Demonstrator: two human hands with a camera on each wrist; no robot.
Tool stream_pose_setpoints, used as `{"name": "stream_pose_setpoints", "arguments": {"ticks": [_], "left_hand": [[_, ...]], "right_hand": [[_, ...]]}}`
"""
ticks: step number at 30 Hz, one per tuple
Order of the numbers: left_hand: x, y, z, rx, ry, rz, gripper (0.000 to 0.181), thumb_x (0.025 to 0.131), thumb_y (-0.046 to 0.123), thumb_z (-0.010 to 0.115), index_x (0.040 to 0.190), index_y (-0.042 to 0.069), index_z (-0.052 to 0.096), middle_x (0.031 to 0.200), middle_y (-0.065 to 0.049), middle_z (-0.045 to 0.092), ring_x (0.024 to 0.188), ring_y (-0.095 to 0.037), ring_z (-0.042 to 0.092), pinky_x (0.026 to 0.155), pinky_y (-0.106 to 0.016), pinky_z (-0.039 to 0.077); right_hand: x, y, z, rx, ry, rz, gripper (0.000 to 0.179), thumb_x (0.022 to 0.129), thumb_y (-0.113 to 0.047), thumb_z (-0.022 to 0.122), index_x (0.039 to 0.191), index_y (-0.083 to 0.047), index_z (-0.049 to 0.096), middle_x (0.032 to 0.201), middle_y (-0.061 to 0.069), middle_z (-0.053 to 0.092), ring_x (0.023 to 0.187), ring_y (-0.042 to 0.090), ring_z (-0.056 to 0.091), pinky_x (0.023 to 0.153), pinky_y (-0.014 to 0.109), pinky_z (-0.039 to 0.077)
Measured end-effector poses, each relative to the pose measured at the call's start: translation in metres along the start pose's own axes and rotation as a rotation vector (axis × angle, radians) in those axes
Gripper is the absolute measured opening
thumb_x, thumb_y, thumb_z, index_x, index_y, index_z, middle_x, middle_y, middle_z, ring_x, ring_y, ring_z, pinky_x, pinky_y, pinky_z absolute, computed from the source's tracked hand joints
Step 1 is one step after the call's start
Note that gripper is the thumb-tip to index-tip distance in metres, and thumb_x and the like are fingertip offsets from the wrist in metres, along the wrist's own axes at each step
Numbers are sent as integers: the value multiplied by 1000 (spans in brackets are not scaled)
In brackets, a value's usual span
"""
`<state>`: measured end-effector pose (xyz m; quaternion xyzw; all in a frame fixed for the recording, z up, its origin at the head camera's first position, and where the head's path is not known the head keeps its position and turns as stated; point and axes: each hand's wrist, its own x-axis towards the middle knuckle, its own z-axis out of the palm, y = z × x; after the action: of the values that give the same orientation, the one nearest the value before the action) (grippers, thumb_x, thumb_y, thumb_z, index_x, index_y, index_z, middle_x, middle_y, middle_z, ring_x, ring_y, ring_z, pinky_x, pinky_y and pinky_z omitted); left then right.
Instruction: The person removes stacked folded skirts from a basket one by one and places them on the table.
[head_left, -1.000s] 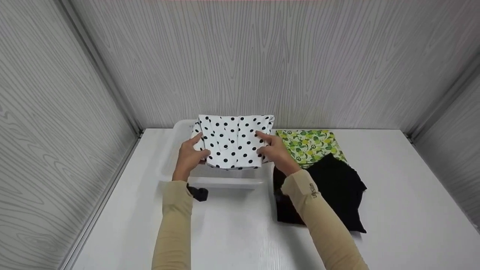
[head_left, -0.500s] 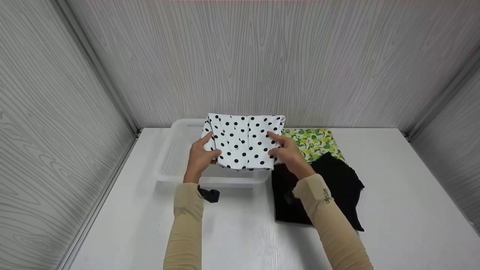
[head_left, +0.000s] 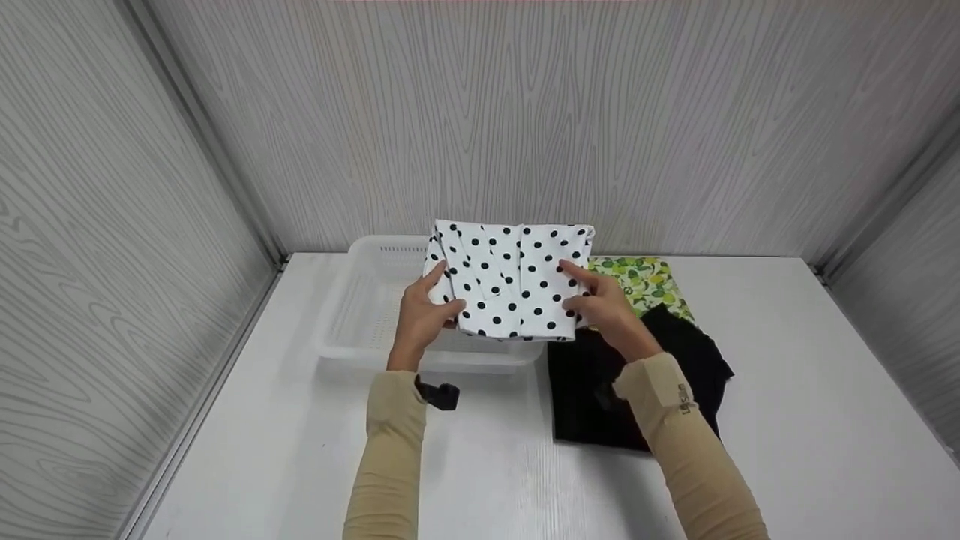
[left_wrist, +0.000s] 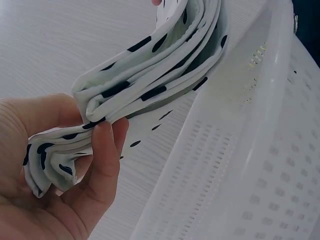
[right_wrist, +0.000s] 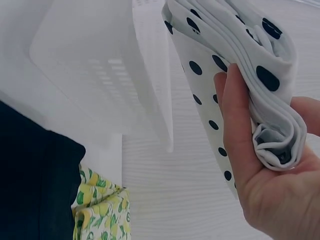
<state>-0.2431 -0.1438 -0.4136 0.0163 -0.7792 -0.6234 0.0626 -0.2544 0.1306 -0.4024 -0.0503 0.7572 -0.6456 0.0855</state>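
A folded white cloth with black polka dots (head_left: 510,277) is held up over the right part of a white plastic basket (head_left: 367,300). My left hand (head_left: 422,311) grips its left edge, thumb on the near face and fingers spread along the side. At the opposite edge, my right hand (head_left: 604,304) pinches the cloth the same way. The left wrist view shows several folded layers of the dotted cloth (left_wrist: 150,75) between thumb and fingers. In the right wrist view, the rolled end of the cloth (right_wrist: 277,145) lies between the right thumb and fingers.
Right of the basket, a folded green and yellow lemon-print cloth (head_left: 637,281) lies against the back wall. A black cloth (head_left: 592,397) is spread in front of it, partly under the right forearm. Wood-grain panels (head_left: 480,112) enclose the white table (head_left: 480,465).
Both hands have carried the dotted cloth to the right, showing more of the basket's left side and covering part of the lemon-print cloth. Both grips stay the same.
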Motion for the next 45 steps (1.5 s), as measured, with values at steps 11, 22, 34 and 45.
{"name": "stream_pose_setpoints", "arguments": {"ticks": [11, 22, 34, 45], "left_hand": [[-6, 5, 16, -18, -35, 21, 79, 82, -4, 73, 154, 10, 44, 127, -19, 60, 82, -24, 70, 65, -30, 60], [-11, 4, 36, -43, -60, 18, 78, 82, -4, 73, 154, 10, 45, 121, -21, 61, 81, -24, 70, 64, -30, 60], [-23, 4, 54, -94, -48, 30, 77, 82, -5, 72, 154, 7, 45, 133, -21, 56, 82, -24, 71, 64, -28, 60], [-27, 4, 74, -152, -65, 26, 77, 83, -5, 72, 154, 7, 45, 145, -18, 50, 75, -21, 71, 62, -30, 60]], "right_hand": [[-12, 5, -21, 16, -8, -40, 73, 88, 12, 56, 156, -8, 39, 160, 18, 34, 75, 8, 55, 59, 18, 46], [-22, 14, -42, 6, -2, -72, 72, 89, 14, 56, 155, -5, 37, 163, 15, 28, 98, 13, 53, 69, 18, 49], [-25, 21, -55, -3, 12, -65, 72, 86, 17, 55, 154, -1, 37, 163, 18, 27, 142, 32, 35, 87, 18, 50], [-32, 21, -75, -90, 10, -50, 74, 87, 14, 55, 156, -4, 36, 165, 17, 22, 150, 32, 20, 95, 16, 45]]}}
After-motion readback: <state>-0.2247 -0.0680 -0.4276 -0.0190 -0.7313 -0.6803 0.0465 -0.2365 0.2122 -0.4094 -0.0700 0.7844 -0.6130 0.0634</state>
